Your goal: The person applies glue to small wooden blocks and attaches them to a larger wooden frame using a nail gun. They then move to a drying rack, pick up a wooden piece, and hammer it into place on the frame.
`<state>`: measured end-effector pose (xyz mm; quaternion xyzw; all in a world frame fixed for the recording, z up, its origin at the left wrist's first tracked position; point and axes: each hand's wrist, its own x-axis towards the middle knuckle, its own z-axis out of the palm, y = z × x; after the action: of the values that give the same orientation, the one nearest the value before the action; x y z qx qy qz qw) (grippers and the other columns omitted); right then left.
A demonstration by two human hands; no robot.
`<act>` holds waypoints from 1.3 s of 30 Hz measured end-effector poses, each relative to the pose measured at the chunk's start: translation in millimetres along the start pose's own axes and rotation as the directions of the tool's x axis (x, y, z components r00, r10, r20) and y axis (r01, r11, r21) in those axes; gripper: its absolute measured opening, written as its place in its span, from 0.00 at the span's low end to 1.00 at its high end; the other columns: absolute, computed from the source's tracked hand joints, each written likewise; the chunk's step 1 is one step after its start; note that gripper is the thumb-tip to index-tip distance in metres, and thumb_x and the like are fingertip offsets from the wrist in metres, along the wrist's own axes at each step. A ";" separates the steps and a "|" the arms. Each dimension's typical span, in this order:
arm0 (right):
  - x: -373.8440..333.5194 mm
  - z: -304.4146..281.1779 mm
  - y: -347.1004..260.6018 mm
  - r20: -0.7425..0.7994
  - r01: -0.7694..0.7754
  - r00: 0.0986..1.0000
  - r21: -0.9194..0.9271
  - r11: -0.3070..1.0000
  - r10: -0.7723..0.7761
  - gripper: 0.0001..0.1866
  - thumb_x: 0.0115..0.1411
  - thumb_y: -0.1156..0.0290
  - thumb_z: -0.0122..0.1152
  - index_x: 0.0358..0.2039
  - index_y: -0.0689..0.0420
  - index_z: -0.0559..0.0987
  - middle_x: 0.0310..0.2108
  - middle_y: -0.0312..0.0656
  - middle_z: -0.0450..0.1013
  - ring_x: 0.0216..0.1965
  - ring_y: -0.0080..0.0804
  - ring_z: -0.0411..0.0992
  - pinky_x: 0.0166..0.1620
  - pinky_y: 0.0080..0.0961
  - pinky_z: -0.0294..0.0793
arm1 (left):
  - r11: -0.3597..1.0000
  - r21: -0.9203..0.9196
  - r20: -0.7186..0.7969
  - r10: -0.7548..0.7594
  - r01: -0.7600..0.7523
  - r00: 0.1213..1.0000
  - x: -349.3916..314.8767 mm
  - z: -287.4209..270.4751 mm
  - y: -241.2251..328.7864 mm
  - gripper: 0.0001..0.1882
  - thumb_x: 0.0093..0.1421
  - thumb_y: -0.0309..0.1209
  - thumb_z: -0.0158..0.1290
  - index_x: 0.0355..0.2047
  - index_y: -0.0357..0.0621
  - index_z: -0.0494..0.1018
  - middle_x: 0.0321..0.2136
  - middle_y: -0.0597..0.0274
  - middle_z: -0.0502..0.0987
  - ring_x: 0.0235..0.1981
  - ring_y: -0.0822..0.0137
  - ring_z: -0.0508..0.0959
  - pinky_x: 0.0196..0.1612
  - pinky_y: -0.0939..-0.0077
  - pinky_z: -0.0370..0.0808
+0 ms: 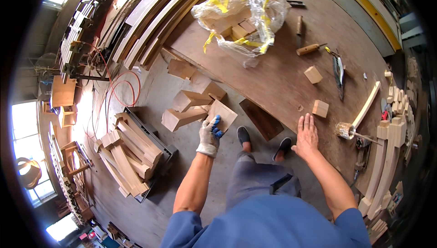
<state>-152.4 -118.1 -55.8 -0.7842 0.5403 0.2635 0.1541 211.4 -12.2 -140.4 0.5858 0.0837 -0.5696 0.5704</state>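
My left hand [210,138], in a white glove with blue fingertips, is closed on the near edge of a pale wooden post [223,114], whose square end faces up. Beside it stand similar wooden posts [189,100] with flared ends, left of the workbench. My bare right hand [307,135] lies flat on the edge of the brown workbench [277,84], fingers stretched out and holding nothing. Just beyond its fingertips sits a small wooden block [320,108]. A second block [313,74] rests farther back.
A clear plastic bag [243,20] with wooden blocks lies on the bench. To its right are a wooden-handled awl [309,49], pliers [338,73] and a glue pot [345,130] with a stick. A crate [157,143] of wooden legs stands on the floor at left.
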 end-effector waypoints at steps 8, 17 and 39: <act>4.4 17.2 24.1 -0.167 0.191 0.968 0.003 0.982 -0.188 0.45 0.59 0.69 0.64 0.74 0.65 0.56 0.77 0.59 0.49 0.78 0.57 0.47 0.75 0.47 0.54 | 0.996 -0.025 0.166 0.084 -0.081 0.983 -137.5 51.2 14.4 0.29 0.67 0.37 0.59 0.66 0.47 0.65 0.56 0.58 0.76 0.57 0.55 0.79 0.55 0.46 0.80; -38.7 79.1 85.9 -0.354 0.388 0.875 0.110 0.915 -0.329 0.28 0.67 0.71 0.47 0.68 0.65 0.68 0.73 0.54 0.59 0.76 0.49 0.55 0.74 0.48 0.56 | 0.996 -0.057 0.217 0.076 -0.065 0.973 -182.2 109.8 -48.4 0.30 0.68 0.38 0.59 0.68 0.45 0.64 0.58 0.56 0.76 0.58 0.55 0.78 0.57 0.46 0.79; -42.5 61.8 112.2 -0.559 0.354 0.825 0.398 0.846 -0.083 0.40 0.52 0.66 0.76 0.64 0.64 0.72 0.65 0.57 0.68 0.67 0.54 0.65 0.68 0.44 0.66 | 0.980 0.182 0.106 0.058 -0.077 0.993 -142.0 152.7 -121.0 0.12 0.67 0.40 0.63 0.44 0.53 0.73 0.28 0.75 0.74 0.20 0.79 0.71 0.23 0.80 0.76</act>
<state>-283.6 -94.4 -76.6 -0.8196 0.5129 -0.1233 0.2235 -14.3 -10.0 -55.6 0.6099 -0.0186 -0.5837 0.5357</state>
